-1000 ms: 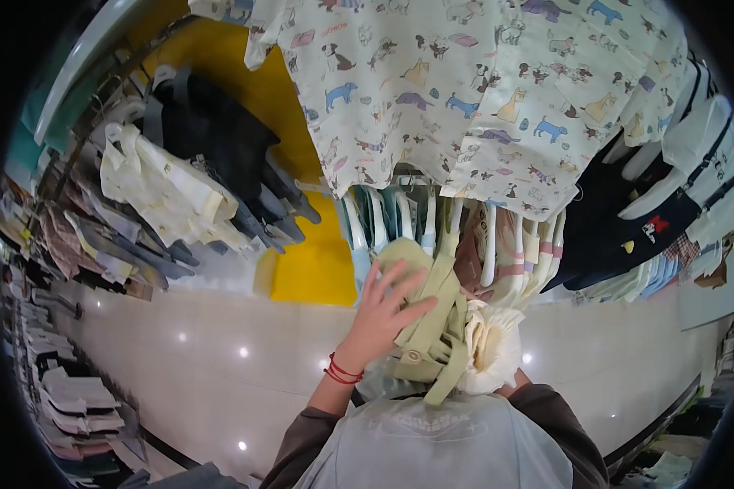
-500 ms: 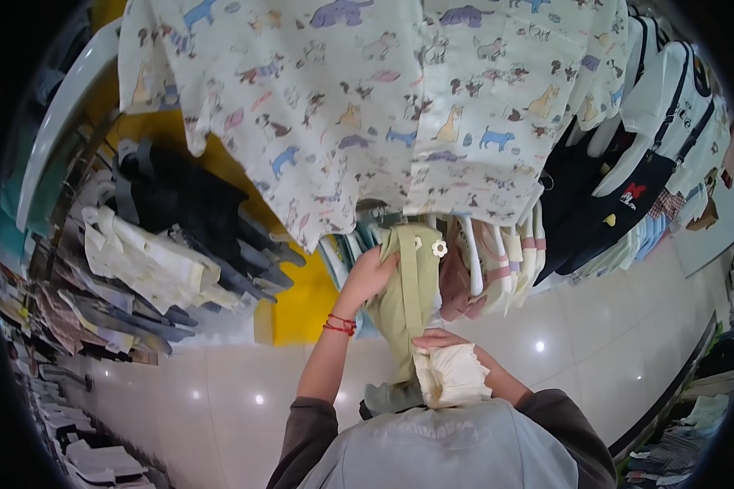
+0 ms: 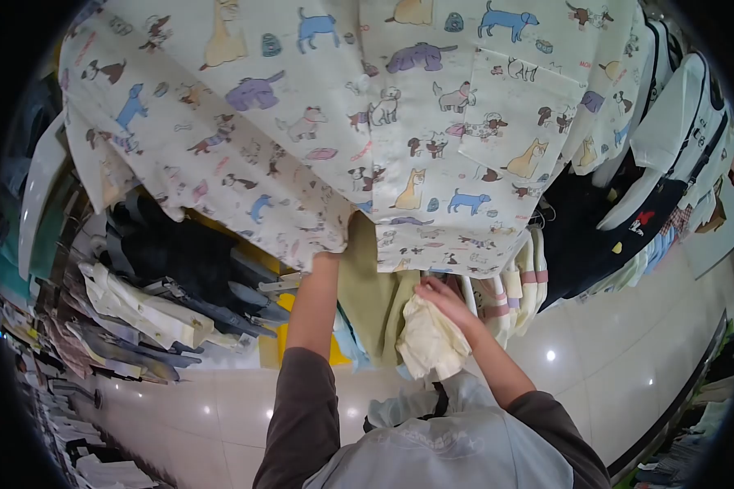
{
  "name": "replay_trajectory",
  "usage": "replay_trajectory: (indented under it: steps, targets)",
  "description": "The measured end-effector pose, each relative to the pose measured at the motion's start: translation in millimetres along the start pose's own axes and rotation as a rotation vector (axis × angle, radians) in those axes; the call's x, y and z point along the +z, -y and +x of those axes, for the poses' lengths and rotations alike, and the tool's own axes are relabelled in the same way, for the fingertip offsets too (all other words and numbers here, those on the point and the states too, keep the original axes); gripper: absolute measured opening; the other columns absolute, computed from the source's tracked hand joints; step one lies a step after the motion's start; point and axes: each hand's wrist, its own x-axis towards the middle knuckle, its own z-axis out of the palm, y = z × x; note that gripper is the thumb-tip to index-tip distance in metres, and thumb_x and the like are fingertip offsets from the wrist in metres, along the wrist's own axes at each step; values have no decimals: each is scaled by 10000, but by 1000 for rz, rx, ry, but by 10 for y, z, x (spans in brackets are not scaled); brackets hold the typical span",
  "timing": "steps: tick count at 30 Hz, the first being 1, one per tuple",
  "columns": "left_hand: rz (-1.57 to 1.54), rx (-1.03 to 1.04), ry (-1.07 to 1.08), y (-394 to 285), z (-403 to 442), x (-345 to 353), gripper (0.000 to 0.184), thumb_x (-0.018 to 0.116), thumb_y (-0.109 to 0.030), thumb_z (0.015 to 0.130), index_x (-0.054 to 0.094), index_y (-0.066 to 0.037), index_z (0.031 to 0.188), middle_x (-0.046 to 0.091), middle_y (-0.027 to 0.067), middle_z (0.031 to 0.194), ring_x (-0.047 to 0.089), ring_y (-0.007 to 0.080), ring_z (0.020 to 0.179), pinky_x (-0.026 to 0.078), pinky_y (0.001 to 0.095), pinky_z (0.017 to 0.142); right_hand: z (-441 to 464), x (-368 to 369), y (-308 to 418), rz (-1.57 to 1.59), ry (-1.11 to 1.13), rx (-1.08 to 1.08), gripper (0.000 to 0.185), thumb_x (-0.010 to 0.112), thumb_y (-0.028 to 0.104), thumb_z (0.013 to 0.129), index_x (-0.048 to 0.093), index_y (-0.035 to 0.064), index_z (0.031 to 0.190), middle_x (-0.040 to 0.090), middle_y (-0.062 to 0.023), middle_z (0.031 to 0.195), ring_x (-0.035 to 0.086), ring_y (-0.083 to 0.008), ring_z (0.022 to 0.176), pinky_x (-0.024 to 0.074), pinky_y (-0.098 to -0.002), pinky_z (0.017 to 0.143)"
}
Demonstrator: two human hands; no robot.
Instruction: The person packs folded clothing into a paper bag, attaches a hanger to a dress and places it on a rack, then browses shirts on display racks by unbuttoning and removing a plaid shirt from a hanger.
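A large white shirt printed with colored dogs hangs in front of me. My left forearm reaches up under its hem, which hides my left hand and its fingers. A light green garment hangs down beside that forearm, its top covered by the shirt. My right hand is closed at the green garment's right side, just below the shirt's hem. From it hangs a bunched cream cloth garment, gripped near its upper edge.
Dark and cream clothes hang on a rack at the left. White and black overall outfits hang at the right, with pink-and-cream garments on hangers nearer the middle. Shiny floor tiles lie below; more clothes line both sides.
My left hand has risen with the green garment and passed behind the printed shirt. My right hand has moved up with the cream garment. The printed shirt appears larger and lower in view.
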Motion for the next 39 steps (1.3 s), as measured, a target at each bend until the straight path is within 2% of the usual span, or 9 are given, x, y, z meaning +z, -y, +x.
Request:
replay_trajectory:
  steps: [4,11,19,22,25,27,30,33,39]
  targets:
    - [53,5,50,-152,149,171,360,559,-227,804,543,-10,1091,552,187,1100,515,330,1036,394,376,878,-130,-80,-232,-5,-12,107,292,602,262,843,520,58,1034,524,-8,925,487,-73,874,402,-210,755]
    - [97,-58,236,115,-562,113,398,581,-230,792,528,-22,1127,534,173,1144,491,326,1075,369,377,915,-725,-658,-88,-120,97,-162,350,532,355,876,518,44,1036,533,-17,974,479,-92,905,386,-229,807]
    - [129,-140,287,-220,-1370,201,448,607,-232,777,511,-37,1169,512,157,1194,463,321,1119,340,378,957,-1236,-650,372,595,20,-161,401,466,419,886,503,54,1049,549,-31,958,515,-133,901,419,-270,799]
    - [-163,-28,249,-851,-1948,55,469,616,-233,771,505,-42,1185,504,151,1213,452,319,1135,329,378,973,-1309,-516,408,824,15,-131,422,441,443,890,497,59,1055,555,-35,952,528,-148,899,431,-285,796]
    - [-600,349,132,-1540,-2495,61,612,643,-216,763,377,-14,1276,464,183,1231,497,311,1087,360,381,945,-1424,-380,330,961,-5,-109,443,417,467,894,491,63,1060,562,-40,946,542,-163,898,443,-300,793]
    - [-936,343,247,-1827,-2770,212,569,632,-169,764,395,-12,1258,432,189,1256,495,298,1096,381,364,916,-1508,-339,224,1015,-27,-91,458,400,482,896,488,65,1063,566,-44,942,551,-173,897,451,-311,791]
    - [-1234,106,458,-1925,-3049,634,481,572,-119,798,404,-11,1236,481,152,1203,502,236,1081,398,329,887,-1626,-373,-5,1031,152,-126,413,404,463,901,487,80,1031,577,-45,880,582,-168,813,479,-307,736]
    - [-1352,16,529,-1726,-3193,930,367,480,-56,836,414,-4,1193,519,109,1135,502,162,1048,418,291,845,-1862,-375,-106,697,-185,-55,342,423,405,912,497,85,1005,555,-30,847,560,-124,788,465,-270,703]
    - [-1865,-485,269,-1758,-3393,740,249,395,-141,927,446,-31,1145,532,75,1109,539,160,1002,437,281,859,-2191,-663,-626,123,-193,127,281,473,320,910,514,58,1002,512,-24,864,513,-116,859,415,-260,786]
